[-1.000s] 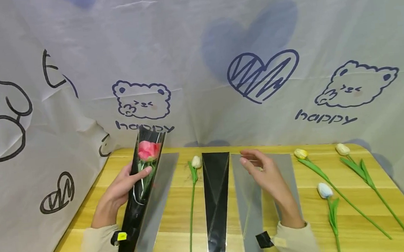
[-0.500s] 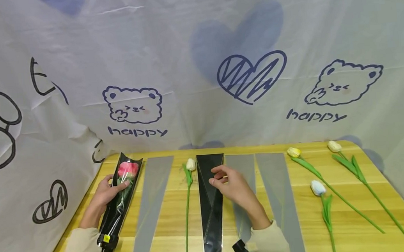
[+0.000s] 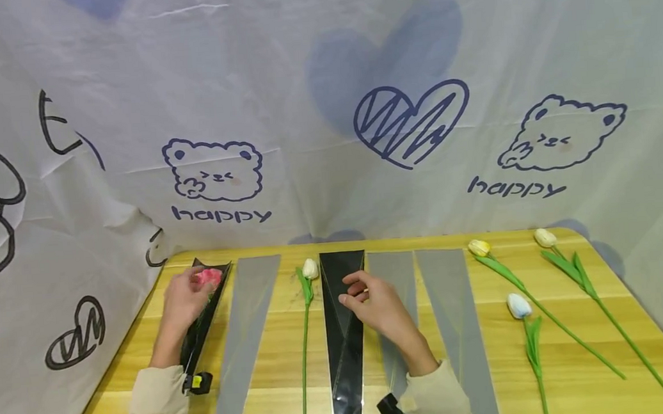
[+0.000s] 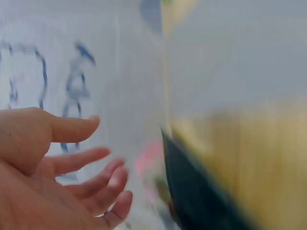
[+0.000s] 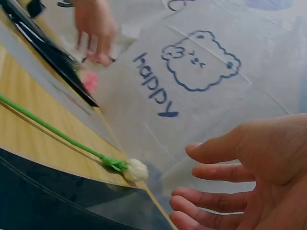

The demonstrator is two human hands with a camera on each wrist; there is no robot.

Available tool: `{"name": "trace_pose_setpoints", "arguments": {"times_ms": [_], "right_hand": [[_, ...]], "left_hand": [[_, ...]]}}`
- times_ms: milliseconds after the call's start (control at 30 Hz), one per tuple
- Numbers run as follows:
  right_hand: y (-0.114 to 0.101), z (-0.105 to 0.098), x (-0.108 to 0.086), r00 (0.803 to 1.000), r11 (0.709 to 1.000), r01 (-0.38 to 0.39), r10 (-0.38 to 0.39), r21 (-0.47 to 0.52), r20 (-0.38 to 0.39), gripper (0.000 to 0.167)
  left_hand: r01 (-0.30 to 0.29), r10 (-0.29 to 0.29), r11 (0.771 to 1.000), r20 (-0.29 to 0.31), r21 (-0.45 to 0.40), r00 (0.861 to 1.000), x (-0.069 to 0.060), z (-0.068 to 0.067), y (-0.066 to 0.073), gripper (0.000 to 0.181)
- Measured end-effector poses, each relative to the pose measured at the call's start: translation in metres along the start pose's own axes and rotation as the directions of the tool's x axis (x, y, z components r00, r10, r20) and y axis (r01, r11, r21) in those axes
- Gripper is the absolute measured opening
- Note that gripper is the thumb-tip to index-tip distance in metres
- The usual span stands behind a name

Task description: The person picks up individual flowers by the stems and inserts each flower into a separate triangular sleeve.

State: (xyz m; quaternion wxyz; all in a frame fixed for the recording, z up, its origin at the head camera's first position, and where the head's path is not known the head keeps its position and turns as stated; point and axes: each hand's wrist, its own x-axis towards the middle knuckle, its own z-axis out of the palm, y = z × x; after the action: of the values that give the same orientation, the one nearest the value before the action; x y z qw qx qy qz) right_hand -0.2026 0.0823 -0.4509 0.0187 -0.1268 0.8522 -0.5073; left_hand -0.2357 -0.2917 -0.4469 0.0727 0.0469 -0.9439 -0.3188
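at the far left we see the pale cloth (image 3: 89, 249) with its dark line drawings, which runs on behind the bench (image 3: 280, 377). next comes the left hand (image 3: 183, 301), over the pink flower (image 3: 209, 277) and its black wrapper (image 3: 201, 331) at the left end of the bench. from the left wrist we see its thumb and fingers loosely bent and spaced apart, with nothing in them and a gap between them and the blurred wrapper edge. the pink flower lies inside that wrapper, its head toward the cloth.

just to the right we find a grey wrapper (image 3: 250, 334) lying flat, then a white tulip (image 3: 310, 269) on a long green stem. beside it lies a second black wrapper (image 3: 348, 360), flat and lengthwise. the right hand (image 3: 377, 303) is over this one and the neighbouring grey strip (image 3: 391, 264), its fingers softly curved, thumb apart from them, holding nothing. one more grey piece (image 3: 447, 289) lies next to that.

toward the right end we count three more flowers: a yellow tulip (image 3: 479, 248), a bluish-white tulip (image 3: 519, 306) nearer to us, and, furthest right, another white one (image 3: 545, 237).
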Motion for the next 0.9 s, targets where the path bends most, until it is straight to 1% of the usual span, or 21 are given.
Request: {"name": "trace_pose_setpoints", "arguments": {"times_ms": [33, 67, 100, 133, 167, 233, 300, 367, 433, 500, 600, 700, 767, 833, 900], "right_hand": [[0.0, 0.001, 0.0, 1.0, 1.0, 0.009, -0.009, -0.006, 0.002, 0.029], [0.0, 0.003, -0.001, 1.0, 1.0, 0.016, -0.016, -0.014, 0.007, 0.029], [0.0, 0.004, -0.001, 1.0, 1.0, 0.023, -0.022, -0.02, 0.012, 0.03], [0.0, 0.006, -0.001, 1.0, 0.999, 0.026, -0.025, -0.022, 0.018, 0.03], [0.0, 0.007, -0.002, 0.999, 0.999, 0.035, -0.034, -0.025, 0.023, 0.03], [0.0, 0.009, -0.002, 0.999, 0.999, 0.042, -0.041, -0.027, 0.032, 0.031], [-0.002, 0.011, -0.002, 0.998, 0.999, 0.04, -0.039, -0.027, 0.04, 0.031], [-0.003, 0.013, -0.001, 0.998, 0.998, 0.041, -0.039, -0.04, 0.045, 0.031], [-0.005, 0.017, 0.0, 0.998, 0.998, 0.028, -0.025, -0.056, 0.056, 0.031], [-0.006, 0.023, -0.001, 0.997, 0.997, 0.022, -0.016, -0.075, 0.073, 0.032], [-0.009, 0.034, -0.003, 0.996, 0.995, 0.022, -0.013, -0.096, 0.09, 0.033], [-0.009, 0.048, -0.004, 0.996, 0.987, 0.032, -0.019, -0.158, 0.084, 0.031], [-0.007, 0.058, -0.004, 0.998, 0.972, 0.049, -0.037, -0.232, 0.057, 0.028], [-0.006, 0.07, -0.002, 0.998, 0.946, 0.055, -0.05, -0.321, 0.024, 0.022], [-0.006, 0.08, 0.001, 0.998, 0.92, 0.054, -0.057, -0.388, 0.002, 0.018]], "left_hand": [[-0.038, 0.038, 0.999, -0.005, -0.007, 0.999, 0.002, 0.007, 0.008, 0.044], [-0.052, 0.052, 0.999, 0.01, -0.016, 0.999, 0.004, 0.015, 0.015, 0.04], [-0.045, 0.046, 0.999, 0.041, -0.021, 0.998, 0.006, 0.023, 0.021, 0.039], [-0.043, 0.043, 0.999, 0.067, -0.008, 0.997, 0.008, 0.03, 0.026, 0.04], [-0.026, 0.026, 1.0, 0.088, 0.004, 0.996, 0.01, 0.037, 0.029, 0.039], [0.003, -0.009, 0.998, 0.104, 0.059, 0.995, 0.012, 0.05, 0.031, 0.041], [0.039, -0.051, 0.994, 0.118, 0.102, 0.992, 0.012, 0.06, 0.03, 0.044], [0.071, -0.086, 0.989, 0.115, 0.132, 0.99, 0.01, 0.068, 0.028, 0.046], [0.098, -0.116, 0.984, 0.119, 0.147, 0.986, 0.007, 0.072, 0.024, 0.051], [0.114, -0.133, 0.982, 0.117, 0.151, 0.984, 0.004, 0.073, 0.022, 0.054], [0.12, -0.137, 0.982, 0.111, 0.146, 0.984, 0.001, 0.074, 0.022, 0.057], [0.118, -0.133, 0.983, 0.097, 0.143, 0.986, 0.0, 0.074, 0.023, 0.058], [0.11, -0.123, 0.984, 0.085, 0.143, 0.989, 0.001, 0.073, 0.024, 0.06], [0.107, -0.118, 0.985, 0.071, 0.137, 0.99, 0.001, 0.071, 0.024, 0.06], [0.119, -0.129, 0.985, 0.073, 0.124, 0.989, 0.001, 0.069, 0.023, 0.059]]}}
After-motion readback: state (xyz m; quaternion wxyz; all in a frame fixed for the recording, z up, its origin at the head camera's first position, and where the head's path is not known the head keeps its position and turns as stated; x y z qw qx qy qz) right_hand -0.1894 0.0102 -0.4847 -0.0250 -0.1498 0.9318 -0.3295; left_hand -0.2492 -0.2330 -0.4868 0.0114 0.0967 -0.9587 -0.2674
